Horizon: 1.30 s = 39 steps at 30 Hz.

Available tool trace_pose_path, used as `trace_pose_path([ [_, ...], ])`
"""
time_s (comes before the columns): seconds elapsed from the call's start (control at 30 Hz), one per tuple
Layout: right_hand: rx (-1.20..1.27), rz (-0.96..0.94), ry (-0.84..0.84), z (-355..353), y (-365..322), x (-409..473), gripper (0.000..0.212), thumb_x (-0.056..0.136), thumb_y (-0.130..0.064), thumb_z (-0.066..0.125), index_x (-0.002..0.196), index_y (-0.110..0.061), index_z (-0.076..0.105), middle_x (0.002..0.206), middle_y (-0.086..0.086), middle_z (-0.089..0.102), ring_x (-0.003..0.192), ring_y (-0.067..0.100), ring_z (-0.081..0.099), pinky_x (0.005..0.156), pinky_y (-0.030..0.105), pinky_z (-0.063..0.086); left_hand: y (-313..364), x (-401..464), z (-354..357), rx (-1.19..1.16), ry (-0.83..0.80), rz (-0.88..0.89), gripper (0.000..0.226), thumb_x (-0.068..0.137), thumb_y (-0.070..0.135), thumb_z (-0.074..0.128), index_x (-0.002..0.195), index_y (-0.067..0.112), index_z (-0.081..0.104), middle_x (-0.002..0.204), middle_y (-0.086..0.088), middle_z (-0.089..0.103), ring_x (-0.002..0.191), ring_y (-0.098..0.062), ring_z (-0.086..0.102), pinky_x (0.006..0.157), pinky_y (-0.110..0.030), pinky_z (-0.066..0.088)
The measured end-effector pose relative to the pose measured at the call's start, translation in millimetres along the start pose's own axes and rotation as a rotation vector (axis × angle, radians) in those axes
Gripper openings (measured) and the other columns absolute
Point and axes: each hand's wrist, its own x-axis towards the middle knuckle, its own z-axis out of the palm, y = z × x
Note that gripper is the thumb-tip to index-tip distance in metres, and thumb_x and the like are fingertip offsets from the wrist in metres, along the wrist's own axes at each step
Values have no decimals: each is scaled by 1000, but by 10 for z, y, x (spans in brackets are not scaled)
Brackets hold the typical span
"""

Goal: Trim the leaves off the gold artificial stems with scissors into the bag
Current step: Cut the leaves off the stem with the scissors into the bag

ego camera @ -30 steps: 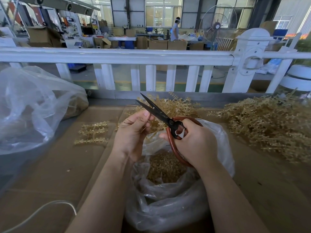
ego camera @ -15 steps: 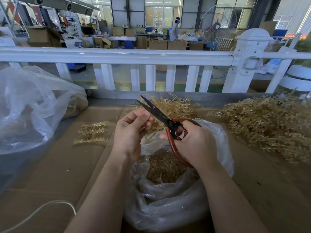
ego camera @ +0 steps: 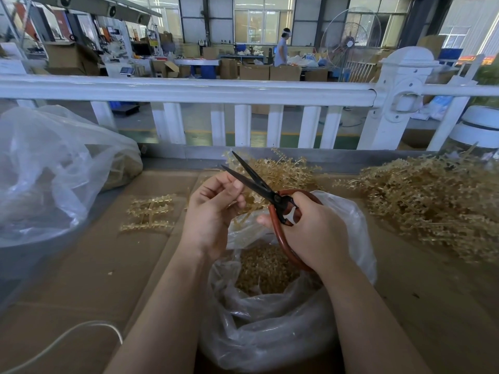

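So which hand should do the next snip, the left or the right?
The right hand, most likely. It already grips the scissors, whose blades are open over the bag. The left hand pinches the gold stem by the blades, so it is better placed to steady it.

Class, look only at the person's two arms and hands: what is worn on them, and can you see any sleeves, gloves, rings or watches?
Nothing is worn. The left hand and right hand are bare, without gloves, and no ring shows on the visible fingers. Both forearms are uncovered down to the frame's bottom edge: no sleeve, watch or bracelet shows at either wrist.
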Motion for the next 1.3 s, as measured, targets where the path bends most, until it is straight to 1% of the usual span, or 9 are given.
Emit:
trace_pose_path([
  [0.17,-36,-11,22,-18,-3,7,76,70,-96,30,83,-27,58,72,-17,59,68,4,55,58,22,49,-11,15,-18,24,2,45,10,75,5,67,74,14,63,67,3,59,61,-9,55,66,-20,51],
  [0.27,-63,3,18,-15,-8,10,81,68,-98,26,85,-27,60,75,-16,62,71,5,56,59,19,47,-33,28,-21,65,21,68,15,79,-3,65,78,10,56,66,5,63,62,-9,60,66,-19,53],
  [0.4,-73,13,6,-26,-15,14,73,67,-97,34,85,-31,60,77,-20,60,67,-1,51,55,12,37,-26,21,-19,166,52,87,22,85,-14,59,79,7,58,67,2,67,62,-11,60,65,-20,52],
  [0.5,-71,-3,1,-24,-14,18,65,69,-92,41,85,-32,60,77,-22,59,69,1,52,55,14,39,-10,13,-28,196,99,112,31,82,-19,57,72,10,63,67,-5,63,62,-15,53,64,-24,47],
  [0.63,-28,-21,-1,-33,-33,7,70,69,-95,37,86,-30,61,77,-21,59,68,-2,51,56,11,37,7,3,-27,228,84,138,33,79,-21,60,70,10,66,67,-9,59,62,-16,49,63,-25,44],
  [0.8,-35,-12,-13,-24,-24,22,72,67,-96,37,86,-31,61,74,-20,60,69,-1,54,58,18,48,-7,6,-31,257,76,129,43,77,-19,63,62,21,72,64,-1,66,62,-13,55,63,-24,48],
  [0.9,-41,-5,-3,-16,-32,26,81,65,-100,28,87,-31,63,75,-19,62,70,2,57,61,25,54,0,6,-28,200,56,105,33,77,-13,67,67,18,74,68,-3,68,63,-14,57,65,-23,50],
  [1.0,-21,-11,8,-7,-29,22,76,67,-98,36,87,-30,64,72,-16,63,68,3,58,60,25,53,9,-1,-24,103,24,62,10,69,3,73,72,13,74,70,-5,67,63,-12,58,64,-21,51],
  [1.3,-28,1,0,-29,-43,26,85,64,-101,28,86,-28,66,72,-16,63,67,4,58,61,27,54,5,6,-44,93,38,54,10,67,5,74,77,9,74,75,-6,69,65,-13,60,66,-21,52],
])
